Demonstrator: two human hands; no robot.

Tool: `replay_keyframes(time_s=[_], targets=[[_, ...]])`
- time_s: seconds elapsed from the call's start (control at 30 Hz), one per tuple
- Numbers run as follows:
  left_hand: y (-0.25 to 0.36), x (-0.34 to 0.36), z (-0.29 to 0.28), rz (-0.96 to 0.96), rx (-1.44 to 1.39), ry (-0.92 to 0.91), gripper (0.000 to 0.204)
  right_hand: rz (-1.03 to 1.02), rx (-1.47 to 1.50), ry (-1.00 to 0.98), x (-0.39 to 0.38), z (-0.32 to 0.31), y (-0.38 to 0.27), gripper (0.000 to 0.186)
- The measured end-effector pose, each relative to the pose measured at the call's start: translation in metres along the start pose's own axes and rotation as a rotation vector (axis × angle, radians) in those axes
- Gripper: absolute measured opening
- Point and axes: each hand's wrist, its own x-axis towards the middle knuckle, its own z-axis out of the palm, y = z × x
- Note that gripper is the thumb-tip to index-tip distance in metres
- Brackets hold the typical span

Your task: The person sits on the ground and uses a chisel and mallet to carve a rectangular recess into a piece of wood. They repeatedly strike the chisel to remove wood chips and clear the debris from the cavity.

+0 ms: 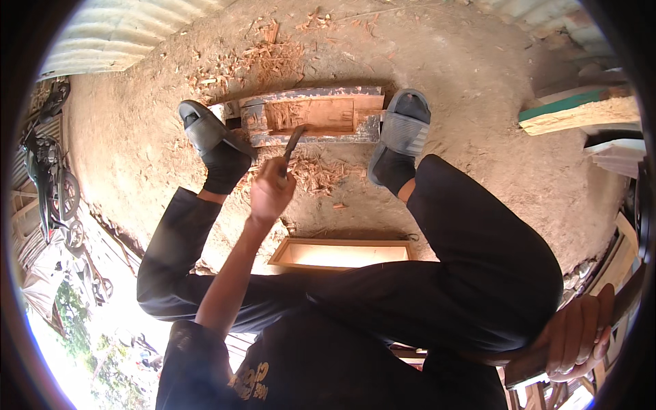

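My left hand [270, 194] is closed round a chisel [294, 141], its dark flat blade reaching the near side of the wooden block [254, 120]. The block lies on the ground between my feet, worn dark on its outside, with a pale rectangular hollow cut into it and chips inside. Out at the lower right, my right hand [581, 335] wraps round a long dark wooden piece [527, 367]. That piece runs past the edge of view, so its full shape is hidden.
My sandalled feet [207, 130] [404, 130] flank the block. Wood chips [263, 60] litter the dirt floor. A pale wooden box frame [280, 254] lies near my legs. Green-edged timber [581, 112] is at the right, corrugated sheet [130, 34] at far left, a motorcycle [51, 164] at left.
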Motion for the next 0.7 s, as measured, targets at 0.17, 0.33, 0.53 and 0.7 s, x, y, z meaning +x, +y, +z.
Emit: replay_keyframes(time_s=[0.17,0.33,0.53,0.7], targets=[[0.006,-0.028,0.017,0.049,0.010,0.091,0.038,0.017,0.004,-0.017,0.002,0.000,0.006,0.018],[0.013,0.002,-0.029,-0.609,-0.537,-0.056,0.026,0.018,-0.007,-0.016,0.000,0.000,0.003,0.018],[0.014,0.053,-0.043,-0.240,-0.302,-0.132,0.017,0.032,-0.025,-0.025,0.003,0.004,0.009,0.018],[0.027,0.086,-0.040,-0.226,-0.184,-0.369,0.028,0.044,-0.037,-0.028,0.006,0.003,0.013,0.018]])
